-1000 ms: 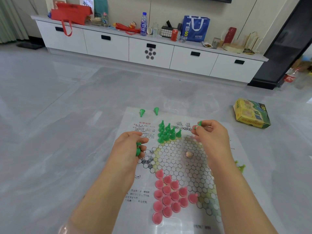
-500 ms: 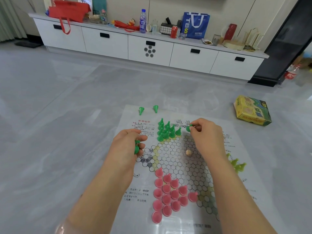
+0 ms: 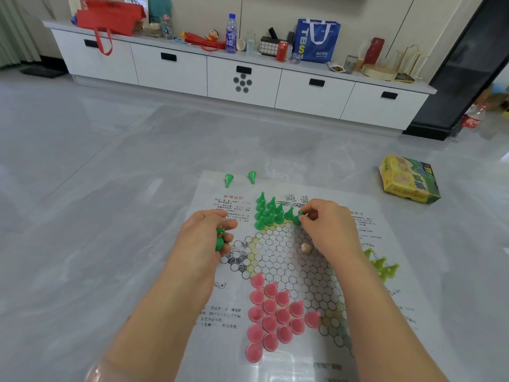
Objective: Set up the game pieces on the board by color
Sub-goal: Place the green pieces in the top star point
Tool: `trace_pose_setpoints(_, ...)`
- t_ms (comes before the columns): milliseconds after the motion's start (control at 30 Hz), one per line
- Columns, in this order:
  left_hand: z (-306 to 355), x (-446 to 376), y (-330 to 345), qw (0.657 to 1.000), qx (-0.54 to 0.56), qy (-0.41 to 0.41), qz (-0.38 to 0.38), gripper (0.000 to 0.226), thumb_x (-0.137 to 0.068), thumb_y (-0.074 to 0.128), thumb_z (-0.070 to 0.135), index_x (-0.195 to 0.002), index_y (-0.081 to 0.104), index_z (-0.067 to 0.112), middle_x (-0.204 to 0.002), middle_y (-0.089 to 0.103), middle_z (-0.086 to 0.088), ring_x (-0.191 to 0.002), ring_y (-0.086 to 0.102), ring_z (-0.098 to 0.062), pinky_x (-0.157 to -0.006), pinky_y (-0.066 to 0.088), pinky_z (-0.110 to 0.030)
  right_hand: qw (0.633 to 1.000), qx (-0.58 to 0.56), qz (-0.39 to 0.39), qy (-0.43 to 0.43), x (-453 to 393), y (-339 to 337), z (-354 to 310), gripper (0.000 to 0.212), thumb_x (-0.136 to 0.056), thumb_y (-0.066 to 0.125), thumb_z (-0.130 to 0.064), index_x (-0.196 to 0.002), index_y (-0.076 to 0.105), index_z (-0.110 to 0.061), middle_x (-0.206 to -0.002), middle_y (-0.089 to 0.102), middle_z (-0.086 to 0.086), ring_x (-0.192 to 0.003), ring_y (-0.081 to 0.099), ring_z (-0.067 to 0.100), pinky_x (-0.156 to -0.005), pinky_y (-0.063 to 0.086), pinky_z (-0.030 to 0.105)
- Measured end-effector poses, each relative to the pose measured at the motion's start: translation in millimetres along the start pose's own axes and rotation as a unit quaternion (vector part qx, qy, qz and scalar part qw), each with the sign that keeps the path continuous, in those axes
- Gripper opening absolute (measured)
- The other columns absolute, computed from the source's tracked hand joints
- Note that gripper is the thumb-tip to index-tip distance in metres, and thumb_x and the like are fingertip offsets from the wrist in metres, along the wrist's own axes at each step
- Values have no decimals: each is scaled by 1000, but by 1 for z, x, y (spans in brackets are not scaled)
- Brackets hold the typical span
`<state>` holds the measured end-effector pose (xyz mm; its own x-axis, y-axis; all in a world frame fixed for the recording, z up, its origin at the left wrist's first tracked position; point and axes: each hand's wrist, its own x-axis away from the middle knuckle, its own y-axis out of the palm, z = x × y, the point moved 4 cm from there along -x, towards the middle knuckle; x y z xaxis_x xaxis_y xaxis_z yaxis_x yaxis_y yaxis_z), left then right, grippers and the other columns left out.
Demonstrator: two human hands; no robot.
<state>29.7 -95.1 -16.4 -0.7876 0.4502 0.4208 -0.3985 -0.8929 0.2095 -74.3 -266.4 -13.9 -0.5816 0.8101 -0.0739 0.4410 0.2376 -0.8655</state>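
Two hands, left (image 3: 205,238) curled round perhaps two green pawns (image 3: 219,241), right (image 3: 327,224) pinching a cone-shaped green pawn (image 3: 298,218)

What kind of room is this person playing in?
Most likely a home living room: a long white cabinet cluttered with bags and bottles, a glossy tiled floor, and a game board laid flat on it.

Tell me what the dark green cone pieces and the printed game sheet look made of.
Dark green cone pieces: likely moulded plastic, by their uniform colour and faint sheen.
Printed game sheet: probably thin glossy plastic film or laminated paper; it lies flat and reflects light near the bottom edge.
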Motion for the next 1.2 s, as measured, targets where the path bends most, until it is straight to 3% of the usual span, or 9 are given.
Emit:
trace_pose_setpoints(300,0,0,0,1000,5,3,-3,20,-88,38,-1,-81,53,9,-78,59,-8,-56,44,-14,-52,36,-24,1000,16,-2,5,1,1,-2,15,-87,57,-17,-98,67,-18,-91,69,1,-70,58,15,-68,48,28)
trace_pose_setpoints(433,-1,-1,-1,1000,14,2,-2,20,-87,38,-4,-82,52,9,-80,59,-9,-58,45,-14,-53,38,-23,1000,13,-11,4,2,0,-2,21,-88,57,-18,-107,65,-17,-73,60,-7,-57,52,4,-73,50,28)
trace_pose_setpoints(500,-1,-2,0,999,31,-7,-8,23,-85,37,-10,-84,51,8,-83,58,-11,-61,48,-15,-56,41,-23,1000,10,-15,-4,2,-2,-5,25,-89,56,-19,-113,62,-17,-68,54,-12,-54,47,-4,-71,47,25)
trace_pose_setpoints(600,-3,-2,2,997,68,-32,-28,24,-87,35,-13,-85,50,6,-88,58,-15,-69,55,-18,-60,50,-23,999,-6,30,-40,5,-15,-21,23,-90,54,-17,-112,62,-17,-79,57,-8,-57,53,4,-60,42,19)
trace_pose_setpoints(700,-4,0,4,995,72,-50,-46,17,-92,39,-3,-86,52,6,-86,61,-13,-56,51,-13,-42,47,-15,991,-40,81,-95,11,-30,-43,16,-91,52,-17,-101,65,-17,-80,60,-7,-68,55,7,-64,44,21)
trace_pose_setpoints(800,-6,1,6,991,77,-72,-80,22,-97,37,13,-86,55,5,-81,64,-9,-35,37,-5,-29,28,-13,983,-102,-11,-151,21,-26,-60,14,-91,54,-21,-96,67,-21,-68,55,-18,-57,51,-2,-59,40,13)
trace_pose_setpoints(933,-5,0,5,989,96,-64,-89,33,-99,35,23,-87,60,6,-73,52,-3,-30,30,-2,-27,22,-12,958,-145,-141,-201,36,-8,-74,11,-86,61,-27,-93,69,-24,-67,61,-12,-59,54,-1,-59,44,12)
trace_pose_setpoints(1067,-4,0,3,992,87,-46,-75,34,-97,39,29,-83,65,10,-67,42,0,-31,29,-2,-28,22,-12,948,-208,-121,-209,41,-8,-77,9,-82,67,-25,-91,68,-25,-70,63,-6,-66,57,12,-66,49,22)
trace_pose_setpoints(1200,-5,3,6,994,67,-46,-75,28,-95,45,28,-75,56,12,-66,43,0,-33,30,-3,-29,22,-13,937,-222,-120,-243,45,-7,-84,8,-81,68,-18,-87,72,-17,-74,69,-9,-68,62,5,-67,50,18)
